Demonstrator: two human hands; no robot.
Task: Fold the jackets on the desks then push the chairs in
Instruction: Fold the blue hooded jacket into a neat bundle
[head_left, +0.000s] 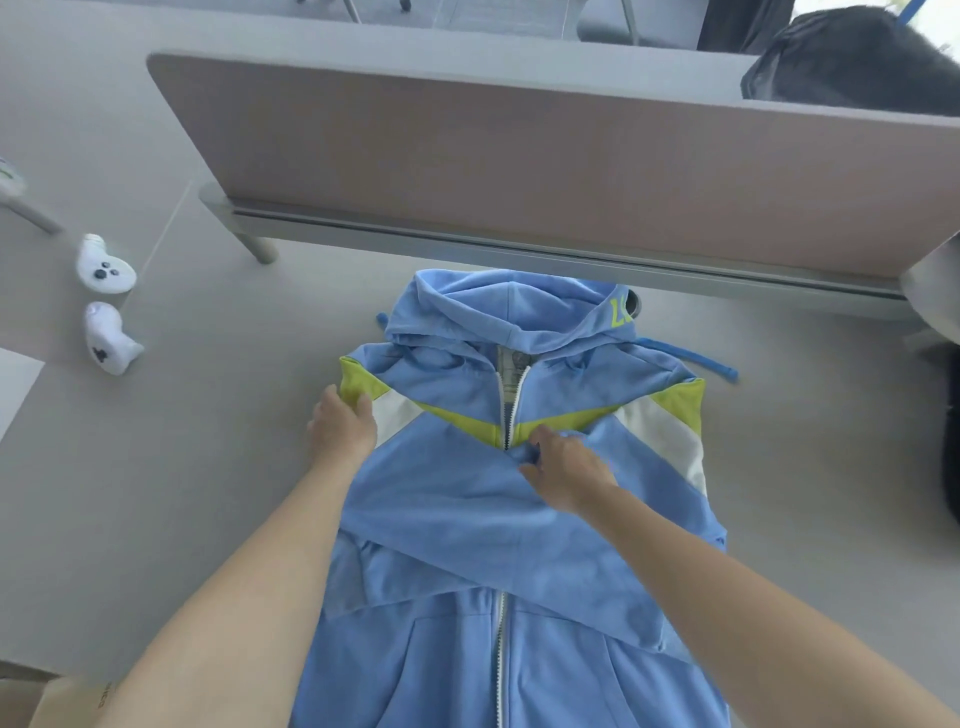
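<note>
Desk (208, 467) holds blue jacket (467, 525), sleeves crossed.

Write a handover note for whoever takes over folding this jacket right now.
Left-hand grip pinches the blue hooded jacket at its green shoulder edge; right-hand grip pinches a sleeve end at mid-chest.
Jacket lies front up on the grey desk.
Done: both sleeves folded across the chest.
Left: fold the body up, then push the chairs in.

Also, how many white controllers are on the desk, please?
2, both left of the jacket: the far controller and the near controller beside it. None seems hidden.
</note>
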